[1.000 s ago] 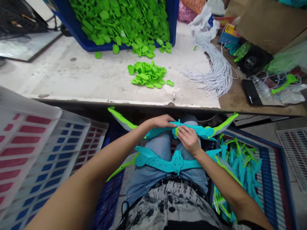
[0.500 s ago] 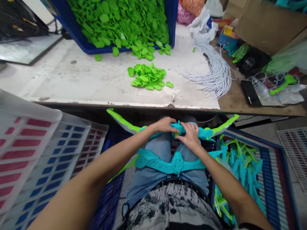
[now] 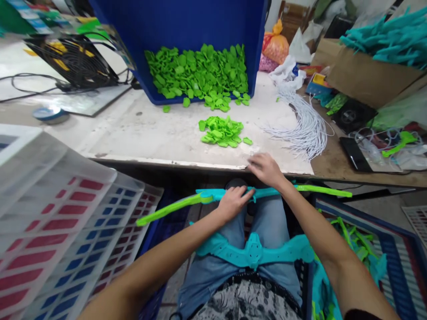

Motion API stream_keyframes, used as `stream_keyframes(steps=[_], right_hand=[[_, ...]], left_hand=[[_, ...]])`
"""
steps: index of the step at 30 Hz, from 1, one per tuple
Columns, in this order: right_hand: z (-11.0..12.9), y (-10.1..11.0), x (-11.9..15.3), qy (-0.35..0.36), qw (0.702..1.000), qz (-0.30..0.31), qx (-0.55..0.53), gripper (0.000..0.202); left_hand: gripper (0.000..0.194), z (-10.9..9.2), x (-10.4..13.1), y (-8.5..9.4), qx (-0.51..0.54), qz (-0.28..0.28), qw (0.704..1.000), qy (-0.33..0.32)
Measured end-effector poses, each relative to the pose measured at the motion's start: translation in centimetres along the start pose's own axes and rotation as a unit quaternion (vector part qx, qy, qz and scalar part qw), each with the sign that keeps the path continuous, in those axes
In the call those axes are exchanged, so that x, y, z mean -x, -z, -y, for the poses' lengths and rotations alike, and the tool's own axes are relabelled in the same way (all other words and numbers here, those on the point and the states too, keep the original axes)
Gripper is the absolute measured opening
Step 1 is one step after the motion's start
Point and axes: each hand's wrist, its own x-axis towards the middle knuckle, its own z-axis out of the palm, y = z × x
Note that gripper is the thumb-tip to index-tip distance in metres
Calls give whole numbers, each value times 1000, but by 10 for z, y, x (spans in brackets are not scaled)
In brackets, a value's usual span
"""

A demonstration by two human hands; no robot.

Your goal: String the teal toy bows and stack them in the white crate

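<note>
My left hand (image 3: pixel 233 202) grips the middle of a turquoise and green plastic toy bow (image 3: pixel 180 208), held level above my knees. The bow's right green limb (image 3: pixel 323 190) reaches out past my right forearm. My right hand (image 3: pixel 266 170) is off the bow, over the front edge of the table, with its fingers stretched forward; the fingertips are slightly blurred and nothing shows in them. Just beyond it lies a small heap of light green plastic pieces (image 3: pixel 222 132). A second turquoise toy bow (image 3: pixel 233 254) rests across my thighs.
A blue bin (image 3: pixel 203 26) of green pieces stands tipped on the table (image 3: pixel 160 138). White cords (image 3: pixel 310 129) lie to its right, near a cardboard box (image 3: pixel 370 75) of turquoise parts. White crates (image 3: pixel 76 222) stand at left; a crate (image 3: pixel 400 262) of bow parts at right.
My right hand has left the bow and moved up to the table edge. The bow has turned edge-up in my left hand. The view has tilted upward.
</note>
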Motion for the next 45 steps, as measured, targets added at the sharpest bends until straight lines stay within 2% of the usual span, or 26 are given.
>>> stream_keyframes(steps=[3,5,7,9,11,14,16,18,21,25,29,32,34,37,39,40,42,45], right_hand=[[-4,-10,-57,-67,992,-12,108,31],[-7,-14,-78,-94,983,19,157,30],[-11,-9,-84,-106,979,57,167,30],[-18,5,-81,-110,979,103,137,30],[-27,25,-78,-102,975,178,89,29],[-40,49,-79,-98,950,289,69,27],[-44,53,-82,-103,941,309,93,27],[-43,49,-81,-101,949,275,119,31],[-36,38,-67,-100,966,184,150,37],[-29,29,-39,-82,974,137,160,27],[-24,23,-18,-75,983,80,145,24],[-16,16,14,-11,997,41,68,23],[-9,8,45,50,997,59,12,25],[-2,-7,90,80,991,111,-3,25],[0,-18,107,72,990,123,9,23],[0,-22,111,69,990,121,12,23],[0,-29,113,60,992,112,9,23],[0,-34,110,31,995,91,-7,23]], left_hand=[[39,-4,11,-15,21,-14,1000,-18],[41,-5,17,-21,59,-14,998,-31],[51,-4,21,-21,103,-10,994,-32],[59,-2,20,-19,151,-6,989,-10],[59,1,15,-15,194,-5,981,29],[53,3,3,-9,233,5,970,65],[49,3,-5,-6,246,19,966,75],[49,3,-10,-2,260,32,962,82],[52,4,-18,4,278,62,954,95],[54,8,-34,12,273,152,938,153],[37,15,-51,16,295,203,918,168],[26,20,-53,13,342,207,901,169],[23,23,-52,11,426,209,857,199],[25,26,-50,9,585,221,735,264],[28,26,-50,10,642,228,675,284],[28,26,-50,10,655,228,660,290],[30,25,-50,10,661,222,652,296],[36,24,-50,8,644,210,675,292]])
